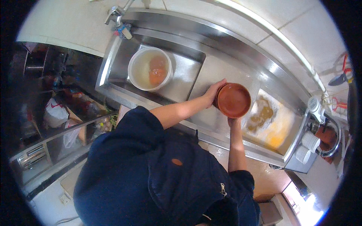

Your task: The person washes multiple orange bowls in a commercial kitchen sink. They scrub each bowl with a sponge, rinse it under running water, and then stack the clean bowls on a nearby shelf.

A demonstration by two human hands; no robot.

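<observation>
Both hands hold a small stack of reddish-brown round bowls (234,100) above the metal area between two sink basins, with the top bowl's hollow side facing up. My left hand (215,93) grips the stack from its left side. At the near edge my right hand (234,121) supports it, its fingers mostly hidden beneath the bowls. In the left basin stands a round whitish tub (130,69) of cloudy liquid with reddish-brown ware under the surface. To the right of the bowls, foamy, brownish-orange water (275,124) fills the other basin.
A metal faucet (114,14) and a scrubber with a handle (124,31) are at the upper left corner. Stacked white cups (310,142) stand beyond the right rim, near a curved metal pipe (339,135). Shelves with plastic bags (56,113) lie left.
</observation>
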